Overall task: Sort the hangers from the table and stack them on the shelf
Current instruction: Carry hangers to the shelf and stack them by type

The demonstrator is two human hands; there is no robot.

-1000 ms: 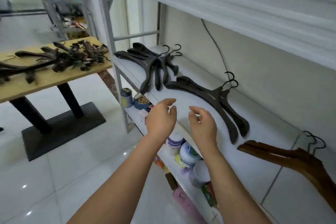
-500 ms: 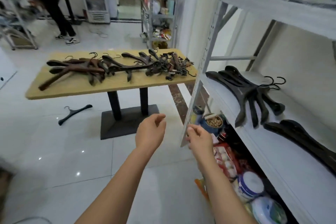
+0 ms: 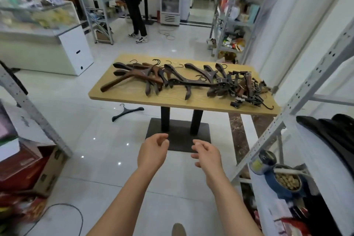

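1. Both hands hang empty in front of the body: the left hand [image 3: 153, 151] with fingers loosely curled, the right hand [image 3: 206, 152] half spread, neither touching anything.
2. Half a second ago the hands were beside the shelf post, and the right one was close to the shelf edge; now they are over bare floor, and the view has swung to face the table squarely.
3. A second ago the black hangers on the shelf filled the middle of the view; now only a dark stack of them [image 3: 337, 132] shows at the right edge, lying on the white shelf [image 3: 314, 151].
4. Ahead stands the wooden table [image 3: 172, 99] on a black pedestal, well apart from the hands.
5. Brown and dark hangers [image 3: 153, 78] sprawl across its top, with a tangle of clip hangers [image 3: 243, 88] at its right end.
6. One black hanger [image 3: 126, 113] lies on the white tiled floor left of the pedestal.
7. Another person [image 3: 134, 0] stands by racks at the back.
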